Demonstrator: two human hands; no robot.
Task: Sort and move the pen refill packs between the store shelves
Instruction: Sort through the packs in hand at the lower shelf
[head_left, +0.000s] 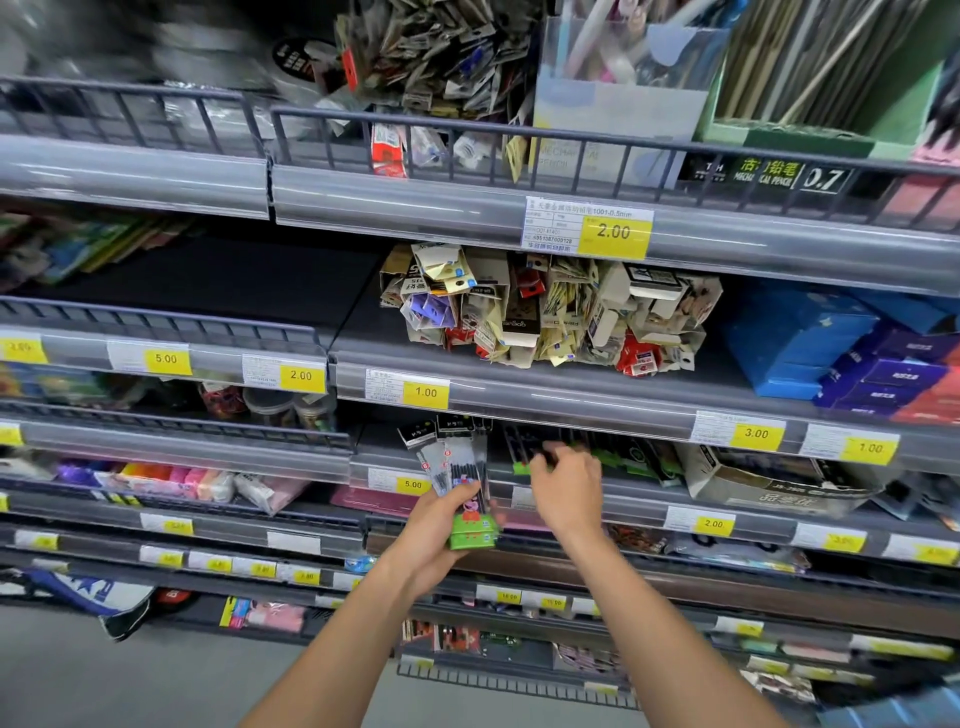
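Your left hand (436, 540) is curled round a fan of packs (460, 478): thumb across the front, fingers behind, gripping near the green bottom ends. Their long axis runs upright, dark header cards at the top, tilted a little left, and they stand just in front of the shelf lip (597, 506), beside the 5.00 tag (413, 484).

To the right, your right hand (566, 480) reaches over that lip into the shelf. Its fingers are bent at the tips and look to be closing on the near end of a pack (530, 460) in the row (597, 452) lying there; motion blur hides whether they have hold of it, so I cannot tell.

That row lies beyond and just right of your right fingertips, long axes pointing back into the shelf, green ends toward you. The right hand is the nearer one, so the pull should come straight back along the pack's length, toward the fan held in your left.
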